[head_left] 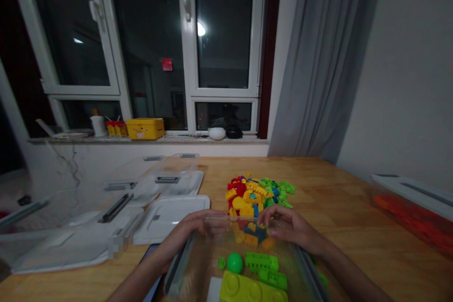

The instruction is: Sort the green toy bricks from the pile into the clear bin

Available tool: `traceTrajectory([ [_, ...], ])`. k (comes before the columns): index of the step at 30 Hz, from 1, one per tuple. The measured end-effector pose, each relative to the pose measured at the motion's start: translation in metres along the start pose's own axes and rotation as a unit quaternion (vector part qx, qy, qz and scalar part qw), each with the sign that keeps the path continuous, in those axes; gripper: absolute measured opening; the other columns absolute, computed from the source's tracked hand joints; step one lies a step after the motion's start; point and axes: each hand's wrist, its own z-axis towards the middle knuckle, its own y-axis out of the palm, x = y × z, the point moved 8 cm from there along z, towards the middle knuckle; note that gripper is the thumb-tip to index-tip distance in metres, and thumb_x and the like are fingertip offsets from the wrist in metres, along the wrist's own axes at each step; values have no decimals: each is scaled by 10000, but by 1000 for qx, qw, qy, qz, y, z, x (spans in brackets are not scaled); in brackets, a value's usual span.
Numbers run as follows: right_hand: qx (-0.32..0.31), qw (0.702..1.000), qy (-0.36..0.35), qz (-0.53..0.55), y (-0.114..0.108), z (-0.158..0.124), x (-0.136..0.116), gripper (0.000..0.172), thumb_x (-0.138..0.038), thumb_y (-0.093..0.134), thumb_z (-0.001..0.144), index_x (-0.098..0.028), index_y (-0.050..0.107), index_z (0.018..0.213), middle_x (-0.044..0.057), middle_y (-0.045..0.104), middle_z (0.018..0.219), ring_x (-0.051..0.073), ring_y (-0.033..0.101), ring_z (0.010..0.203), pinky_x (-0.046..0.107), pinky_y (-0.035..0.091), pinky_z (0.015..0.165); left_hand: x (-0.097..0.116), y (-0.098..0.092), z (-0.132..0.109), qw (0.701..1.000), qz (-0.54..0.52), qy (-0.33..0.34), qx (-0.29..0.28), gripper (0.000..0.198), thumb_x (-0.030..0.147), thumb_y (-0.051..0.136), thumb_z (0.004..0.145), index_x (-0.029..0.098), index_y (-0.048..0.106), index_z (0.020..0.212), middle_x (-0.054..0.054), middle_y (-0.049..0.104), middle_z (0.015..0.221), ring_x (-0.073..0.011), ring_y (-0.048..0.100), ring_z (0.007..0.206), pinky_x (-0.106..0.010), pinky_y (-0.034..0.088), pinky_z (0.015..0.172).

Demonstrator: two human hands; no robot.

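A clear plastic box (198, 269) stands on the wooden table right in front of me. It holds green bricks (262, 264), a green ball (234, 262) and a lime plate (247, 290). My left hand (193, 232) curls over the far left rim of the box, fingers closed on it. On the far right rim rests my right hand (290, 227), its fingers also bent over the edge. Just beyond the box lies a pile of red, yellow, blue and green bricks (256, 194).
Several clear boxes and white lids (166, 214) lie to the left on the table (336, 207). A clear box with orange pieces (414, 217) sits at the right edge. The windowsill behind holds a yellow tin (145, 128) and small bowls (216, 133).
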Motion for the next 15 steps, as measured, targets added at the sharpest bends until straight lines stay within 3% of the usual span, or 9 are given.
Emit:
traceTrajectory([
  [4,81,996,20,-43,-30,2,13,340,-499,725,772,-202,632,908,40,653,970,218,604,952,336,478,850,3,4,-3,1000,3,-10,6,549,77,467,652,186,702,1136,-87,727,1187,-324,633,1147,-530,338,1091],
  [8,152,972,46,-170,-80,1,31,325,-513,642,818,-205,631,919,14,638,870,179,594,774,306,485,725,-1,-2,0,1000,6,0,6,550,89,478,644,196,704,1134,-76,742,1156,-325,649,1116,-532,368,1065],
  [12,252,896,61,-361,-140,-13,59,324,-483,533,863,-199,627,990,52,646,879,211,591,754,346,492,700,-3,-2,2,1000,-8,1,-8,555,85,476,638,201,705,1130,-75,741,1159,-326,642,1134,-544,351,1077],
  [15,273,854,57,-440,-170,-24,94,367,-429,501,868,-163,600,1101,133,632,1096,264,601,972,388,501,833,0,3,1,1000,-20,0,-18,544,77,471,637,199,715,1108,-79,739,1164,-324,633,1152,-539,323,1101],
])
